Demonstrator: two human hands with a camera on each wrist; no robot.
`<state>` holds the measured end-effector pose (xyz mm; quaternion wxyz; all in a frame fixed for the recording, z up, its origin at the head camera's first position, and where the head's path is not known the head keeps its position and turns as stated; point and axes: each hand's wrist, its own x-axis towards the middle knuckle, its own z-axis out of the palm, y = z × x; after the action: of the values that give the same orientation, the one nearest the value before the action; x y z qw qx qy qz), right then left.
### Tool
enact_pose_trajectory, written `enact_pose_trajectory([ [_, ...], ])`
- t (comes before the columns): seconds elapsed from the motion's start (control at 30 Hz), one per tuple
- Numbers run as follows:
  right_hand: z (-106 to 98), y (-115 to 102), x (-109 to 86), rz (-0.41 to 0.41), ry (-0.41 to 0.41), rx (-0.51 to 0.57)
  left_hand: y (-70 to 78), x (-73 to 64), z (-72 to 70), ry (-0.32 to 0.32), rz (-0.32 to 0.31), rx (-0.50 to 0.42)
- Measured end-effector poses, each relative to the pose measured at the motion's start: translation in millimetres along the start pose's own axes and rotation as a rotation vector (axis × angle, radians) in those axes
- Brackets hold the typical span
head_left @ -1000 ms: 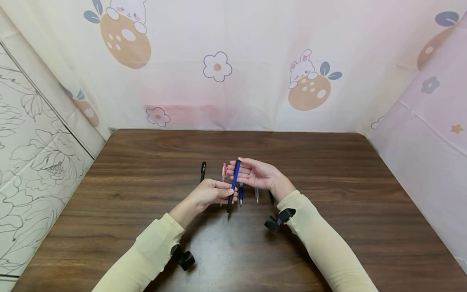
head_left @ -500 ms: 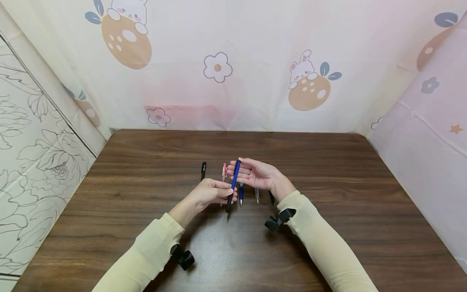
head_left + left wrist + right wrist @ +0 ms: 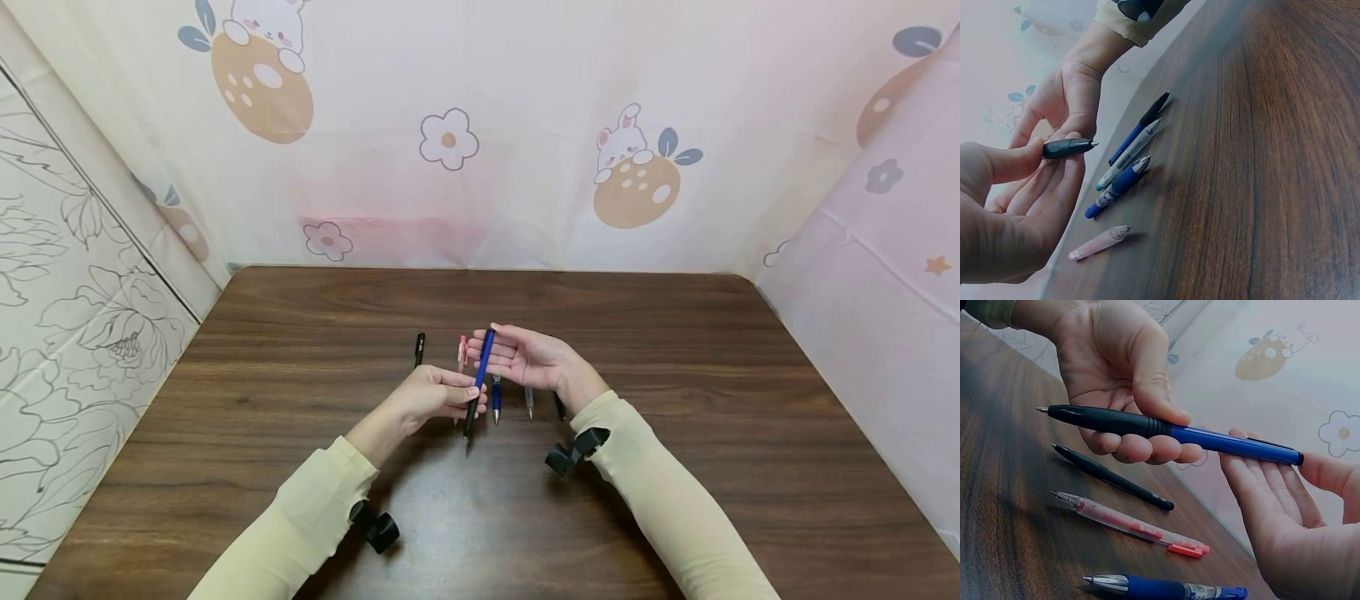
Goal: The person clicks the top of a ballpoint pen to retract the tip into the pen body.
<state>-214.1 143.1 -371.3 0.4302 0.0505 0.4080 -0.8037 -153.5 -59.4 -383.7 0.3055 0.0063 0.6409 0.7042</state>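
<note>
My left hand (image 3: 423, 396) pinches a blue retractable pen (image 3: 1235, 444) between thumb and fingers near its black grip. The pen is held above the table, its metal tip exposed and turned towards me. At its far end is my right hand (image 3: 536, 358), palm up, with mostly straight fingers along the blue barrel. The right thumb touches the pen's end in the right wrist view. Beneath the hands lie a black pen (image 3: 1113, 477), a clear pen with red parts (image 3: 1141, 525) and a blue pen with a silver tip (image 3: 1154, 587).
A clear pen with a grey barrel (image 3: 1127, 156) and a blue pen with a black grip (image 3: 1141, 128) continue the row on the wooden table (image 3: 637, 500). Printed curtains (image 3: 525, 167) hang behind and beside the table.
Both hands and the pen stay nearly still. Only the head view shifts very slightly.
</note>
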Motion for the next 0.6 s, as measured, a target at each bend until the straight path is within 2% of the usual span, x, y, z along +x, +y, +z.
enact_pose_trajectory([
  [0.6,-0.8,-0.3,-0.1,-0.004,0.038,-0.009,-0.8,0.1,-2.2,-0.017,0.004,0.003],
])
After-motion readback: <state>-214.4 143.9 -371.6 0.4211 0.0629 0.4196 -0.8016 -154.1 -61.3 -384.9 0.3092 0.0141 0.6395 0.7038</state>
